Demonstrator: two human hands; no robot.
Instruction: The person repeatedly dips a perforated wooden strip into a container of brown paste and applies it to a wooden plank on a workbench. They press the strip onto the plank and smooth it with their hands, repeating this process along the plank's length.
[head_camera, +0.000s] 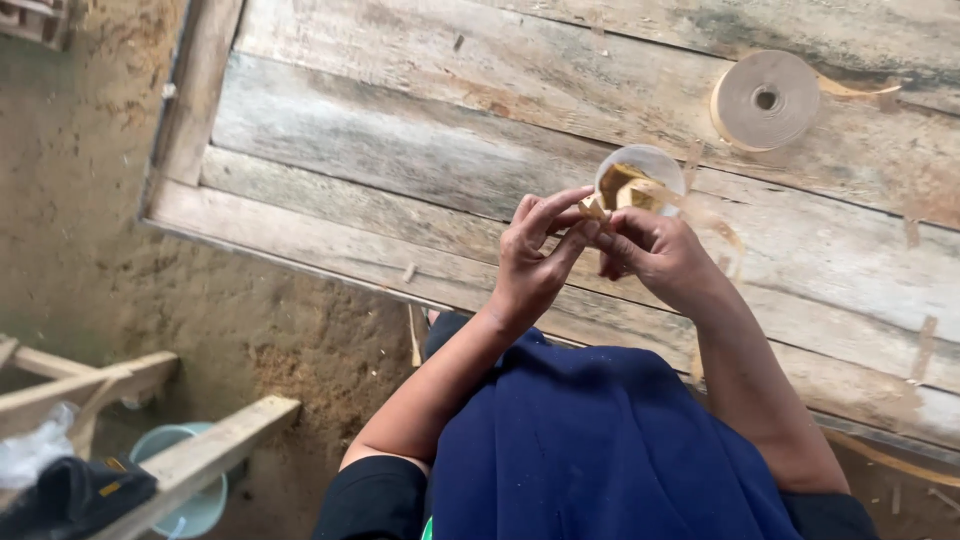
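Both my hands meet over the wooden table (400, 130), above my dark blue lap. My left hand (535, 255) pinches a small tan piece (594, 208) of thin wood strip between fingers and thumb. My right hand (655, 250) grips the same strip from the other side, fingertips touching the left hand's. Just beyond the fingers a clear plastic cup (645, 163) holds folded tan strip pieces. A strip curls away to the right of my right hand.
A roll of tan veneer tape (765, 98) lies flat at the table's far right. Strip scraps litter the planks. To the left is a dirt floor, with wooden slats (190, 455), a pale blue bucket (200, 505) and a dark bag (70, 490) at lower left.
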